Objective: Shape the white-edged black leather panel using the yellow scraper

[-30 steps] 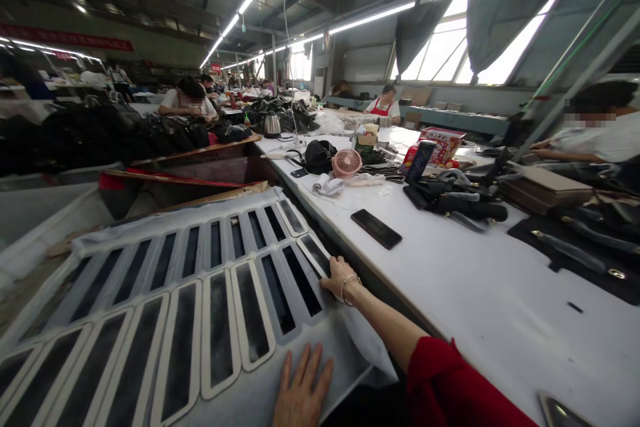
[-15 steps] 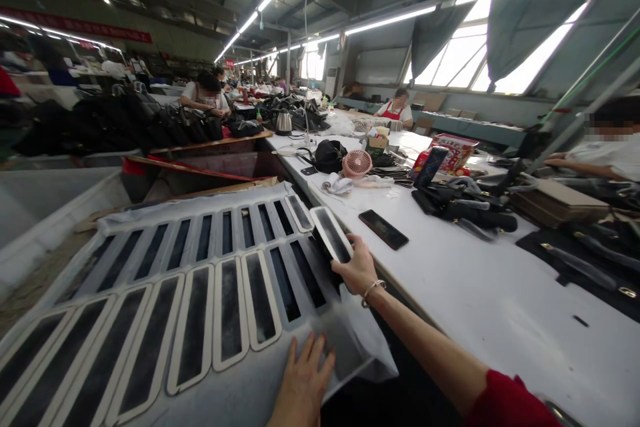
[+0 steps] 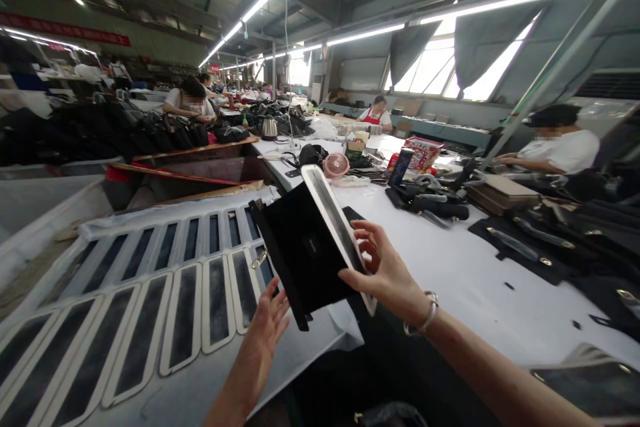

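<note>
A black fabric panel (image 3: 305, 240) with a pale-rimmed oblong frame (image 3: 333, 213) along its right edge is held up, tilted, over the corner of the tray. My right hand (image 3: 383, 267), a silver bracelet at its wrist, grips the frame side, thumb on the black face. Close to the panel's lower left edge is my left hand (image 3: 265, 327), its fingers apart; whether they touch the edge is unclear. A small metal clasp (image 3: 259, 259) shows at the left edge. More pale-rimmed pieces (image 3: 181, 320) lie in a row on the grey slotted tray (image 3: 150, 253).
The white table (image 3: 425, 267) runs along the right, with a pink fan (image 3: 336, 165), a red box (image 3: 423, 152), black bag parts (image 3: 520, 247) and stacked brown boards (image 3: 503, 193). Several people sit farther back. Black bags (image 3: 100, 130) are heaped at the back left.
The framed piece has risen from the tray in my right hand, and its black panel now shows. My left hand has lifted off the tray towards the panel. The view has shifted right.
</note>
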Available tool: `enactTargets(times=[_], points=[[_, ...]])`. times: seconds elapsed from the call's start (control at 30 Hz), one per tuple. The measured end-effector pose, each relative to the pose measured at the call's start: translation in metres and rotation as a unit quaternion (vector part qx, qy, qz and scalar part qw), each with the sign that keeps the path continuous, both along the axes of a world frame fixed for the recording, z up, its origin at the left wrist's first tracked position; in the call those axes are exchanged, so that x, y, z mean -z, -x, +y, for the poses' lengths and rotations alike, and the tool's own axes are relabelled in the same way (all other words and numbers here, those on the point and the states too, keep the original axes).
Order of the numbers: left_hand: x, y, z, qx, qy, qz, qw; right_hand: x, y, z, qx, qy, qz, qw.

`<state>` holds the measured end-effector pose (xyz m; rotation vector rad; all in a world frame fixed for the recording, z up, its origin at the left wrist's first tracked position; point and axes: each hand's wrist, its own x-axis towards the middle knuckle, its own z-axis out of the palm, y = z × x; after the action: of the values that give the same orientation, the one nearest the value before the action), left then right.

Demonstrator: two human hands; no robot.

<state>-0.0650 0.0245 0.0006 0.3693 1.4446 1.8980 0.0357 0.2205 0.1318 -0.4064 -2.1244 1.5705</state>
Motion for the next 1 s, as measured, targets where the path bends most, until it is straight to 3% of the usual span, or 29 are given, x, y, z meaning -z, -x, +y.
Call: enactTargets(times=[0.07, 0.17, 0.27, 0.37, 0.5, 0.73, 1.0], points=[[-0.028, -0.012, -0.001, -0.021, -0.094, -0.069, 0.993, 0.005, -0.033, -0.008, -0.006, -0.025, -0.03, 0.999], [-0.061, -0.041, 0.006, -0.05, -0.078, -0.043, 0.995, 0.005, -0.081, -0.016, 0.01, -0.057, -0.07, 0.996], [-0.082, -0.075, 0.015, -0.017, -0.085, -0.001, 0.996, 0.0, -0.128, -0.023, 0.015, -0.044, -0.077, 0.996], [-0.094, -0.102, 0.013, 0.047, -0.105, -0.007, 0.993, -0.002, -0.174, -0.028, 0.01, -0.038, -0.067, 0.997], [-0.091, -0.118, -0.003, 0.125, -0.05, -0.022, 0.991, 0.011, -0.227, -0.033, 0.029, -0.124, -0.063, 0.99], [-0.068, -0.124, -0.01, 0.096, 0.039, 0.093, 0.99, 0.055, -0.28, -0.039, 0.065, -0.386, -0.015, 0.92], [-0.06, -0.13, -0.014, 0.102, 0.12, 0.204, 0.966, 0.078, -0.292, -0.039, 0.046, -0.442, -0.045, 0.895]])
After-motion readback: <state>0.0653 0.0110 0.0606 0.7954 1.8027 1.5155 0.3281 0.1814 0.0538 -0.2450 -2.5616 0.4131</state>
